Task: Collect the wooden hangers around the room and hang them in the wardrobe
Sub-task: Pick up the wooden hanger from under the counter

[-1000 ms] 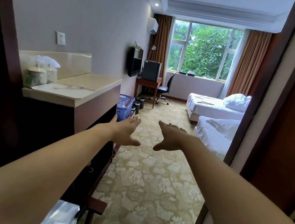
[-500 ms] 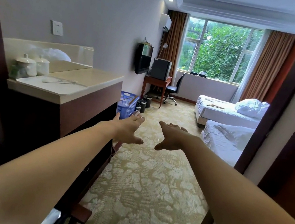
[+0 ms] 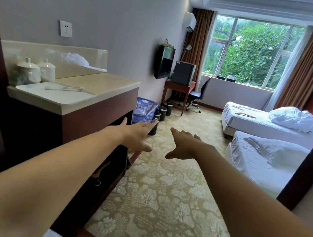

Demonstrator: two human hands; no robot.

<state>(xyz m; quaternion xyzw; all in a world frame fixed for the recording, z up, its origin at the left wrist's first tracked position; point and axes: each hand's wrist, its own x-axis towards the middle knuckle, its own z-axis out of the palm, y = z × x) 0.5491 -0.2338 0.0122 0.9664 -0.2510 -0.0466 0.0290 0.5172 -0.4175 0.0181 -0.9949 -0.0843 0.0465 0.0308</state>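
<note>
landmark: blue basket [image 3: 142,111], standing at the far end of the counter [image 3: 98,87].

left of the basket and nearer the camera, in the dark shelf under the counter: a small metal hook [image 3: 98,183]. may belong to a hanger, too dark to tell.

left hand [image 3: 138,134]: stretched forward, palm down, fingers straight and spread, holding nothing. its fingertips overlap the basket's lower right corner in view; contact cannot be told.

in the basket: thin wooden sticks [image 3: 150,107] lean at the rim. possibly a hanger, unconfirmed.

above and beyond the basket: tv [image 3: 164,62] on the wall, with a hook shape on its top edge. unclear what it is.

right of the basket: right hand [image 3: 186,144], palm down, fingers loosely spread, empty.

well right of the basket and beyond it: a wooden hanger [image 3: 245,114] lies flat on the far bed [image 3: 255,123].

judgement: the task looks to be at its start. neither hand carries a hanger and no wardrobe rail is in view, so nothing is confirmed hung. left to do: fetch the bed hanger, check basket, tv and shelf, then carry everything to the wardrobe.
</note>
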